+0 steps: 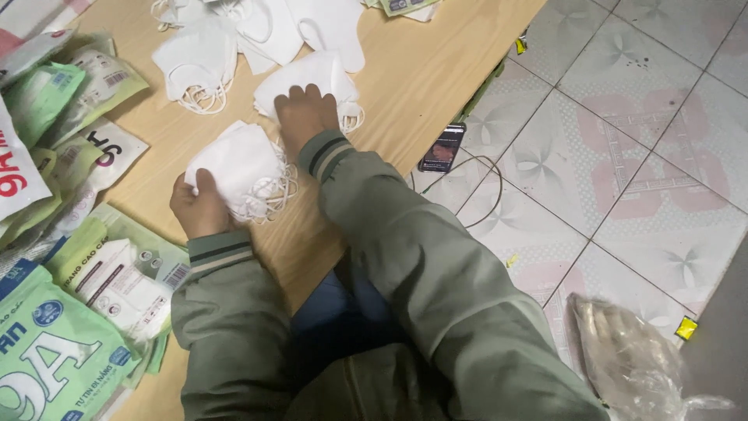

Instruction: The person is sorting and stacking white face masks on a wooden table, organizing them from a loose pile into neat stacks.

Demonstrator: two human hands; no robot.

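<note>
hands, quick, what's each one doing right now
Left hand: closed on a stack of white masks.
Right hand: flat, fingers curled, pressing on another white mask; no clear grip.

Green-and-white flat packets (47, 343) lying stacked at table's lower left, one (117, 284) showing white mask through clear window, small barcode label (177, 275) at its corner. More pale green packets (86, 86) piling along upper left edge. Dark phone (442, 147) lying on tiled floor beside table, screen glowing dimly. Crumpled clear plastic bag (635, 362) sitting at lower right.
</note>
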